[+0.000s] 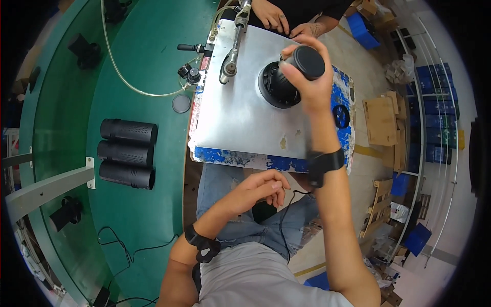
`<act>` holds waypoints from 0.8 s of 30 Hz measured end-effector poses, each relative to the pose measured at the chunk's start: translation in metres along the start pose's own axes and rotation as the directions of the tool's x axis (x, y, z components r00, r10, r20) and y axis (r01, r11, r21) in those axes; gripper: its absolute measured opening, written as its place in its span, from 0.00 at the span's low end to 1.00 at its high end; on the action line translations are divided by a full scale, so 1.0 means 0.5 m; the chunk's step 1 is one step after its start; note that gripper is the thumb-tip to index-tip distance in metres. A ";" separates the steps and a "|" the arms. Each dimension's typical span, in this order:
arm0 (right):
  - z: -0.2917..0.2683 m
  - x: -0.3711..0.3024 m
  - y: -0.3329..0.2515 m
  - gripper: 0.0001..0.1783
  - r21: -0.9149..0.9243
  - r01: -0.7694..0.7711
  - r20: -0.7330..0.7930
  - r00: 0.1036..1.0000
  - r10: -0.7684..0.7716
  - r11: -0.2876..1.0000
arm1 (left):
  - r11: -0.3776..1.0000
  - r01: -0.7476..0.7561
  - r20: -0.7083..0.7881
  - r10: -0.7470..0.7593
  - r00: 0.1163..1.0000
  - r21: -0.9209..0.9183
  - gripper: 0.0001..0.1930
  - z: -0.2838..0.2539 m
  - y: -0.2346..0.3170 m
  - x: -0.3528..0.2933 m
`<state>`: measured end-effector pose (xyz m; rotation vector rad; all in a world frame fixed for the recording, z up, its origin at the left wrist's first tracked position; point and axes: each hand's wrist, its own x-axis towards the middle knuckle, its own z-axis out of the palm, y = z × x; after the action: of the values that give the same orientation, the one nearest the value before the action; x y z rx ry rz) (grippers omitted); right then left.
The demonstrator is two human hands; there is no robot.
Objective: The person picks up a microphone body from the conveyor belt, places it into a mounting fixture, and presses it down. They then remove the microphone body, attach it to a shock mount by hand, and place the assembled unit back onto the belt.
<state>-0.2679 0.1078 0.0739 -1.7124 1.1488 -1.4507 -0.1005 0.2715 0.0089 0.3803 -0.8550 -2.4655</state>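
Black cylinder clamped in the right hand, fingers wrapped round its side, end cap facing up; held just above a black ribbed round fixture sunk in a grey metal plate; whether cylinder and fixture touch, hard to tell, the hand covering the join. Left hand loosely curled, holding nothing, resting over a denim-clad lap below the plate's near edge; black bands on both wrists.

Plate scuffed, its rim blue with chipped paint; a round hole in the blue part just right of the right wrist. Left of the right hand, a metal lever tool lying on the plate, clear tubing looping from it over a green curved bench. Far left of the left hand, 3 black perforated tubes side by side on the green; a small grey disc between them and the plate.

Beyond the plate, 2 hands of another person, body cut off by the top edge.

Right of the right arm, brown cardboard boxes on a pale floor; further right, stacked blue crates on a rack, bent by the lens, details too small to make out.
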 end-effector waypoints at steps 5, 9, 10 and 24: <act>-0.034 0.017 0.024 0.20 0.075 0.001 0.110 0.994 -0.009 0.997 | 1.000 -0.017 -0.020 0.016 1.000 -0.008 0.14 0.003 0.029 -0.016; 0.034 -0.028 0.026 0.15 -0.175 0.105 -0.340 0.927 -0.160 0.979 | 0.985 -0.171 -0.137 0.165 0.977 -0.037 0.11 0.007 0.053 -0.033; 0.025 -0.019 0.032 0.15 -0.147 0.104 -0.268 0.953 -0.141 0.984 | 0.970 -0.242 -0.170 0.233 0.958 -0.035 0.10 0.005 0.063 -0.035; -0.034 -0.001 0.063 0.17 0.118 0.079 0.061 0.994 -0.087 0.990 | 0.375 -0.156 -0.237 0.804 0.545 0.914 0.15 -0.196 0.384 0.020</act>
<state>-0.2914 0.0957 0.0497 -1.7325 0.9498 -1.4691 0.0012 0.0869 0.0556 1.0505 -1.4527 -0.9707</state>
